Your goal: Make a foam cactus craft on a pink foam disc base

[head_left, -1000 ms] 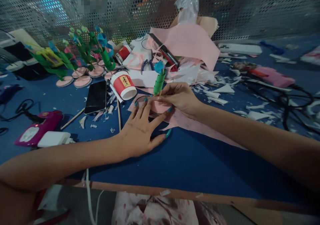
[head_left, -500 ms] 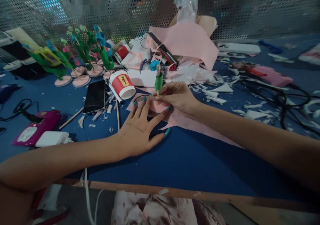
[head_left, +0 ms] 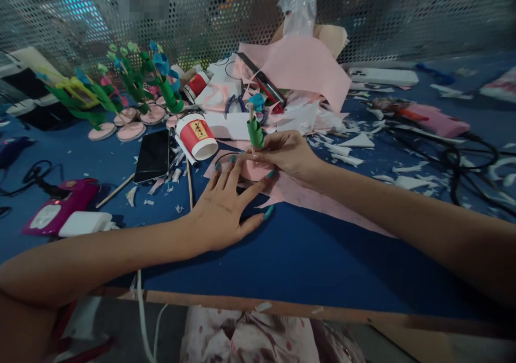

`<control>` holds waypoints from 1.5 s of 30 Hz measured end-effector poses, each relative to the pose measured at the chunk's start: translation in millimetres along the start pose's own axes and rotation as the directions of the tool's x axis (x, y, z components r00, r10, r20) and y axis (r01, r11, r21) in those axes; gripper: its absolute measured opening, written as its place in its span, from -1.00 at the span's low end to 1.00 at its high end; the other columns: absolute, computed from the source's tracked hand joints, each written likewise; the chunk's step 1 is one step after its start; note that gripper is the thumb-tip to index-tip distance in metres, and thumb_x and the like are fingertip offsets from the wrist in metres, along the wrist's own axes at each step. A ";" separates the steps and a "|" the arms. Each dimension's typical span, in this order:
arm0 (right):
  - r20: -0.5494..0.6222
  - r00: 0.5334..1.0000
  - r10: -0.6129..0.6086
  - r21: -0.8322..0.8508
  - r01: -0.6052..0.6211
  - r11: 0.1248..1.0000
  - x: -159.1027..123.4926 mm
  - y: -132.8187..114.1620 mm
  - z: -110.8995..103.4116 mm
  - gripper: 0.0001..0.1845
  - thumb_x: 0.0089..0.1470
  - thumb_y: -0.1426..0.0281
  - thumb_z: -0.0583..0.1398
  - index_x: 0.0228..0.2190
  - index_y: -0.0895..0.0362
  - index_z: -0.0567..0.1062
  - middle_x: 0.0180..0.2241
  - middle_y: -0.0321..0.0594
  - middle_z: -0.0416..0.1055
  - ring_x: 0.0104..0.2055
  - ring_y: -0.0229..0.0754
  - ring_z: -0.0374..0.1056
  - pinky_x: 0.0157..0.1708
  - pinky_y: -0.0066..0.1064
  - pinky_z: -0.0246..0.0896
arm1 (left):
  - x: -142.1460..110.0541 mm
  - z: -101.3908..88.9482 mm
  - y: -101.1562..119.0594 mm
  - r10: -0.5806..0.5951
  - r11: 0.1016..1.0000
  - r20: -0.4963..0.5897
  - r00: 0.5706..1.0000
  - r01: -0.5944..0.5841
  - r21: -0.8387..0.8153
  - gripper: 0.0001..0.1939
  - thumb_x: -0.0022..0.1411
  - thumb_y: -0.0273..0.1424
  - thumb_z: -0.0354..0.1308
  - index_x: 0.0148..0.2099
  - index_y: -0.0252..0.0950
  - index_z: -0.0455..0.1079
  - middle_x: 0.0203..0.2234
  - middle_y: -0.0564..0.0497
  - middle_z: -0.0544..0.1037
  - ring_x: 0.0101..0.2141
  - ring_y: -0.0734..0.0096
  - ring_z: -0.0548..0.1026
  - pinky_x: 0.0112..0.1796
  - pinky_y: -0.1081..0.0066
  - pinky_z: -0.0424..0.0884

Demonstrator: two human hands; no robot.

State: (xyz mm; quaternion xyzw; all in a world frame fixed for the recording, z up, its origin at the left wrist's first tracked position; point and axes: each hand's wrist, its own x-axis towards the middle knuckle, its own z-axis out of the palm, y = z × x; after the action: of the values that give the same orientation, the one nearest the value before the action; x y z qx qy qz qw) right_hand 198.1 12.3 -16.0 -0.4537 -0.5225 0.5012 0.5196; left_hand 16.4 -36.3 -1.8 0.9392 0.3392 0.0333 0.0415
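Note:
With fingers spread, my left hand (head_left: 220,212) lies palm down, its fingertips on a pink round base (head_left: 253,172). The base rests on a pink paper sheet (head_left: 332,207). My right hand (head_left: 292,156) is closed in a pinch around the foot of a thin wooden stick (head_left: 252,115) standing on that base. A curled green paper strip (head_left: 256,133) wraps the stick just above my fingers. Blue paper (head_left: 258,102) shows near its top. My right fingers hide part of the stick's lower end.
Several finished-looking paper flowers (head_left: 141,81) on pink round bases stand at the back left. Nearer are a red paper cup (head_left: 197,137), a black phone (head_left: 152,156) and a purple device (head_left: 60,207). Paper scraps (head_left: 358,140), a pink tool (head_left: 435,120) and cables (head_left: 455,169) lie right.
The stick has shifted slightly left, and its green strip and blue paper have turned and tilted in my right hand's pinch. My left hand has stayed flat on the base.

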 end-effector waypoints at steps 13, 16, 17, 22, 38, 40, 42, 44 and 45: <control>0.056 0.997 -0.062 -0.036 0.064 0.997 -2.2 -4.0 -0.3 -0.59 -0.48 0.15 0.44 -0.53 0.13 0.58 -0.44 -0.20 0.53 -0.38 -0.19 0.43 -0.40 -0.37 0.41 | -0.9 2.7 -0.1 -0.005 1.000 -0.023 1.000 0.005 0.013 -0.38 0.27 -0.06 -0.09 0.31 -0.11 0.00 0.28 -0.22 -0.02 0.27 -0.20 -0.06 0.14 -0.20 0.00; -0.020 0.998 -0.054 -0.015 0.054 0.998 -0.2 -1.6 2.4 -0.59 -0.57 0.15 0.46 -0.64 0.15 0.54 -0.57 -0.24 0.48 -0.51 -0.24 0.39 -0.46 -0.38 0.39 | -0.9 2.2 -0.2 0.004 1.000 -0.015 1.000 -0.004 0.016 -0.39 0.28 -0.06 -0.10 0.31 -0.13 0.01 0.28 -0.24 -0.01 0.27 -0.21 -0.05 0.14 -0.20 0.01; -0.042 0.998 -0.045 -0.010 0.044 0.999 0.6 -0.5 3.5 -0.58 -0.61 0.16 0.46 -0.65 0.16 0.52 -0.59 -0.25 0.46 -0.54 -0.26 0.37 -0.49 -0.40 0.38 | -0.9 1.9 -0.1 0.004 1.000 -0.012 1.000 -0.004 0.016 -0.39 0.28 -0.07 -0.10 0.31 -0.14 0.02 0.27 -0.25 -0.01 0.26 -0.21 -0.05 0.14 -0.20 0.01; -0.068 0.998 -0.017 0.019 0.018 1.000 2.1 1.4 5.6 -0.53 -0.71 0.23 0.48 -0.69 0.18 0.44 -0.59 -0.27 0.45 -0.53 -0.26 0.38 -0.55 -0.44 0.37 | -1.0 1.2 0.1 0.011 1.000 -0.023 1.000 -0.010 0.018 -0.40 0.27 -0.08 -0.08 0.30 -0.16 0.04 0.26 -0.26 0.03 0.26 -0.21 -0.03 0.13 -0.21 0.03; -0.109 0.994 0.009 0.018 -0.007 1.000 0.3 -0.8 9.1 -0.56 -0.69 0.21 0.48 -0.66 0.16 0.52 -0.56 -0.25 0.48 -0.47 -0.21 0.42 -0.42 -0.36 0.42 | -0.3 0.8 0.1 0.011 1.000 -0.012 1.000 -0.011 0.001 -0.39 0.27 -0.08 -0.07 0.31 -0.13 0.00 0.27 -0.24 -0.01 0.26 -0.22 -0.04 0.13 -0.21 0.02; -0.134 0.990 0.038 0.011 -0.037 0.999 -1.0 -3.0 10.8 -0.57 -0.69 0.25 0.48 -0.65 0.16 0.52 -0.56 -0.25 0.48 -0.47 -0.21 0.42 -0.42 -0.36 0.42 | -0.7 0.8 0.0 0.012 1.000 -0.014 1.000 -0.012 0.001 -0.38 0.27 -0.07 -0.07 0.31 -0.13 0.01 0.27 -0.24 0.00 0.26 -0.22 -0.04 0.13 -0.21 0.02; -0.131 0.990 0.058 -0.001 -0.059 0.998 -2.7 -5.4 10.6 -0.57 -0.68 0.25 0.49 -0.65 0.16 0.52 -0.58 -0.26 0.47 -0.50 -0.23 0.40 -0.43 -0.36 0.42 | -0.9 0.6 0.0 0.008 1.000 -0.013 1.000 -0.008 0.003 -0.39 0.27 -0.07 -0.07 0.30 -0.14 0.02 0.28 -0.24 -0.01 0.26 -0.22 -0.04 0.14 -0.21 0.01; -0.108 0.993 0.047 -0.011 -0.048 0.999 -3.8 -6.3 8.7 -0.56 -0.66 0.22 0.48 -0.66 0.15 0.49 -0.59 -0.28 0.46 -0.52 -0.26 0.38 -0.45 -0.38 0.42 | -1.0 0.0 0.1 0.006 1.000 -0.011 1.000 -0.006 0.001 -0.39 0.27 -0.07 -0.07 0.30 -0.13 0.03 0.28 -0.24 -0.01 0.26 -0.21 -0.04 0.14 -0.22 0.00; -0.093 0.995 0.030 -0.016 -0.032 0.999 -4.0 -5.9 7.5 -0.55 -0.66 0.19 0.48 -0.66 0.15 0.46 -0.59 -0.28 0.45 -0.53 -0.26 0.38 -0.47 -0.38 0.42 | -1.0 -0.3 0.1 0.006 1.000 -0.011 1.000 -0.006 -0.001 -0.39 0.27 -0.07 -0.07 0.30 -0.13 0.03 0.28 -0.23 -0.01 0.26 -0.20 -0.04 0.14 -0.22 0.00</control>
State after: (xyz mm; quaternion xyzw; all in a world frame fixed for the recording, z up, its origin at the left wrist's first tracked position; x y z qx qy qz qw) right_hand 191.1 7.4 -10.2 -0.4891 -0.4952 0.4829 0.5313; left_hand 15.8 -37.0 -1.5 0.9400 0.3365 0.0389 0.0401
